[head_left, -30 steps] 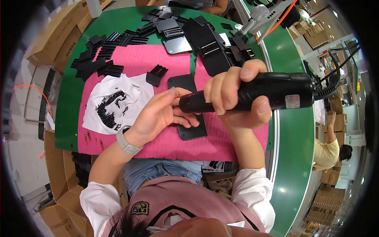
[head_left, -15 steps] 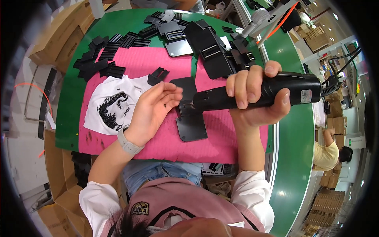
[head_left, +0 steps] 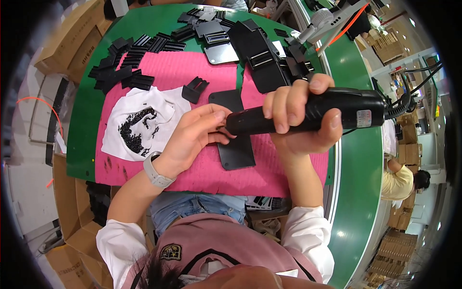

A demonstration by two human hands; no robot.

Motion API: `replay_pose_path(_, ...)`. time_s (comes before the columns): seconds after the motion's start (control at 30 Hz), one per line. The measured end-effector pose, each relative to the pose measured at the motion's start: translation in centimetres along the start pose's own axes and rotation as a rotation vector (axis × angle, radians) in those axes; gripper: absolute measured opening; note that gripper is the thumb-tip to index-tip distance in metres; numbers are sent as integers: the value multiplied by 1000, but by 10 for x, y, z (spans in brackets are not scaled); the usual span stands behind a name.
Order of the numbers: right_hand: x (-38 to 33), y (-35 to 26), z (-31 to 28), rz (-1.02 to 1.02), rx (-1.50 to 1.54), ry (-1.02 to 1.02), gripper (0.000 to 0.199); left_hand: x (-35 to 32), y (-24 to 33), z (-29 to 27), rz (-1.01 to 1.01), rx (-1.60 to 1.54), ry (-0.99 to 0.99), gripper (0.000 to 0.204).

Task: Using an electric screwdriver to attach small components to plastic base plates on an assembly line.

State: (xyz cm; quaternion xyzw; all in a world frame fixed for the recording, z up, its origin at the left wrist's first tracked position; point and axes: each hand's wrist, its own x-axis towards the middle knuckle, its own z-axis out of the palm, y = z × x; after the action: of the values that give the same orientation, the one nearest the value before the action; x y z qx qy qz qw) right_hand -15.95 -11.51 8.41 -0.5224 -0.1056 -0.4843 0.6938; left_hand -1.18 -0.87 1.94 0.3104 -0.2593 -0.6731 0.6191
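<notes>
A black corded electric screwdriver (head_left: 353, 103) lies level in my right hand (head_left: 305, 118), whose fingers wrap its body. Its front end points left, over a black flat part (head_left: 237, 153) with rounded corners on the pink mat (head_left: 168, 67). More of a black part (head_left: 226, 98) shows beyond the screwdriver; the tool hides where the two meet. My left hand (head_left: 192, 132) is at the screwdriver's tip, thumb and fingers drawn together there; what they pinch is hidden. Left of it, a white cloth (head_left: 115, 144) carries a heap of small black screws (head_left: 132, 132). A black slotted piece (head_left: 195, 90) sits by the cloth's corner.
Black slotted pieces (head_left: 139, 53) lie piled along the far left of the green table (head_left: 79, 149). Large black panels (head_left: 262, 65) and a shiny plate (head_left: 221, 54) lie at the far side. A metal stand (head_left: 322, 21) rises at far right. Another person (head_left: 399, 182) works off to the right.
My left hand has moved right to the screwdriver's tip, its fingers drawing together. The screwdriver and my right hand have shifted slightly left.
</notes>
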Motion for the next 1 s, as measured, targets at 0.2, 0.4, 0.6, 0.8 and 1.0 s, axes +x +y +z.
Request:
replay_pose_path(0.2, 5, -13, -8, -56, 10, 10, 40, -3, 1, 4, -67, 141, 47, 22)
replay_pose_path(0.4, 6, -23, -12, -48, 33, 17, 39, -2, 1, 1, 72, 280, 86, 15)
replay_pose_path(0.6, 7, -17, -10, 3, 64, -69, 39, -4, 1, 3, 135, 524, 98, 11)
replay_pose_path(0.8, 4, -18, -3, 61, -13, -113, 40, -1, 0, 3, 192, 614, 58, 7)
replay_pose_path(1.0, 3, -12, 1, 160, -13, -26, 39, -5, 4, 6, 338, 1048, -5, 8)
